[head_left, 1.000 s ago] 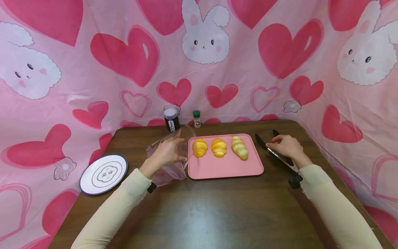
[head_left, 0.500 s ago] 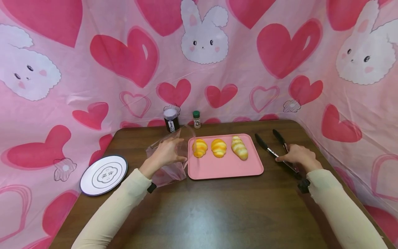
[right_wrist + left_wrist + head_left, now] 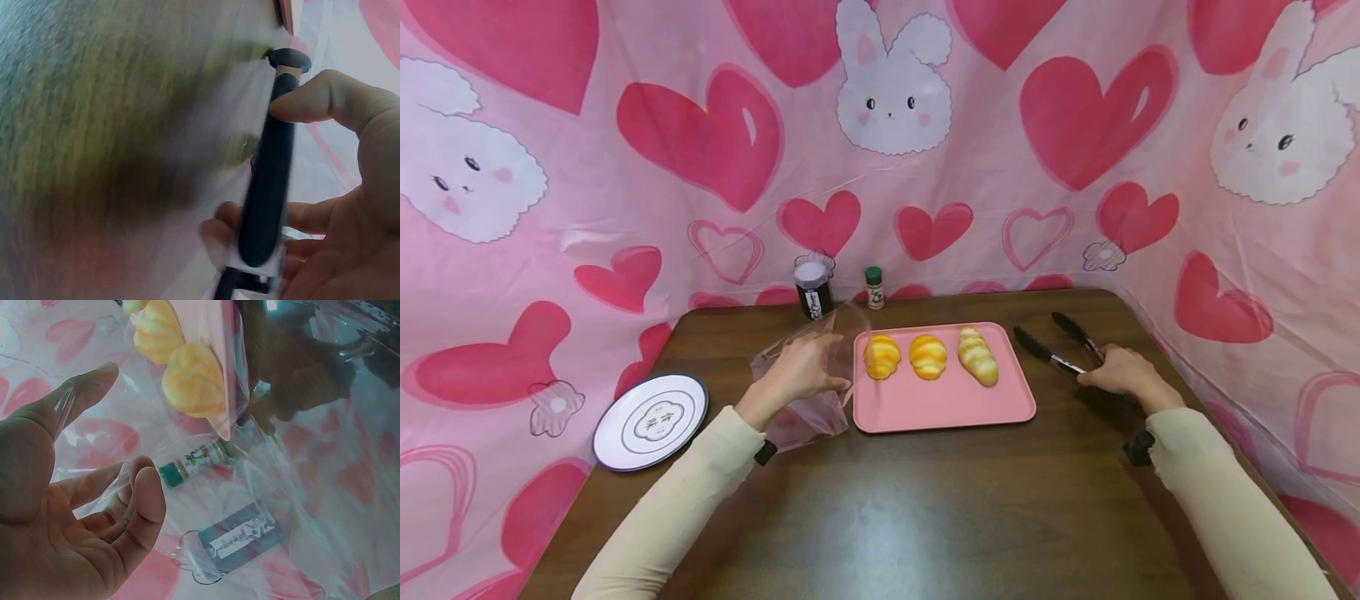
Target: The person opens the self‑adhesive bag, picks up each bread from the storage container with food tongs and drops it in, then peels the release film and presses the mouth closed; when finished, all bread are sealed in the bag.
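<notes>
In the head view my left hand [image 3: 801,367] holds a clear plastic bag [image 3: 818,417] at the tray's left side. Thumb and fingers are spread apart with film stretched across them; in the left wrist view the fingers curl at the bag's edge. My right hand [image 3: 1126,373] grips a pair of tongs [image 3: 1037,346] right of the tray, their two black ends pointing away and apart. The right wrist view has my thumb on the tongs' black part [image 3: 265,175], fingers behind it. Three bread rolls [image 3: 928,357] lie on the pink tray [image 3: 940,412].
A dark-lidless-looking jar with a pale top [image 3: 814,292] and a green-capped shaker [image 3: 874,288] stand at the table's back. At the left edge lies a white plate [image 3: 688,417] with a dark rim. A pink heart-patterned curtain [image 3: 1000,250] closes off the back and sides.
My right hand has slid right and nearer along the tongs and now grips them farther from the black ends, which have shifted slightly. The left hand and bag have stayed put.
</notes>
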A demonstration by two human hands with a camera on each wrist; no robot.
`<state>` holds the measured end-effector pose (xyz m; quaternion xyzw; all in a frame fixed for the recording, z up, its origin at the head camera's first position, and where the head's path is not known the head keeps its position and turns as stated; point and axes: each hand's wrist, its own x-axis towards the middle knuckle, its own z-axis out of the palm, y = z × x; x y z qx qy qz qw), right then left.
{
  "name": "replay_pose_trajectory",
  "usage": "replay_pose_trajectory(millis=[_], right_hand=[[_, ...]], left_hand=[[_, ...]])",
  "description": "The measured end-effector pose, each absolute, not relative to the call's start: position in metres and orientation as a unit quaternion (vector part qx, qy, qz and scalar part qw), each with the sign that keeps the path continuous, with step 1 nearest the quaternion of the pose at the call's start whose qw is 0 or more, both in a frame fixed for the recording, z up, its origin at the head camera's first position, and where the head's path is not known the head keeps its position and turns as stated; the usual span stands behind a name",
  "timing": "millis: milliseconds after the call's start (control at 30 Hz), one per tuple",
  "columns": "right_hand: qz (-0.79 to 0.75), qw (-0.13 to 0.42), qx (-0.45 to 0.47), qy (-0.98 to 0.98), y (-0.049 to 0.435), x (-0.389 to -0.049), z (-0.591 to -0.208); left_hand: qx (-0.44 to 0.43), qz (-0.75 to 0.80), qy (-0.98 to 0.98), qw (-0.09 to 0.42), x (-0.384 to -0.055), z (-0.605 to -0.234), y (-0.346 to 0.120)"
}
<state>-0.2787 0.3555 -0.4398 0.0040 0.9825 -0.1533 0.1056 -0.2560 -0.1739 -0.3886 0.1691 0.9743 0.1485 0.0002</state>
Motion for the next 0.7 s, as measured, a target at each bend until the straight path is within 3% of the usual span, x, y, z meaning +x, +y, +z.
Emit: replay_pose_trajectory(millis=[333, 700], right_hand=[[-0.166, 0.074, 0.033, 0.983, 0.361, -0.272, -0.442], [-0.153, 0.036, 0.032, 0.987, 0.357, -0.268, -0.432]], left_hand=[[0.17, 0.14, 0.976, 0.002, -0.257, -0.389, -0.177], [0.156, 0.148, 0.976, 0.038, -0.258, -0.385, -0.183]])
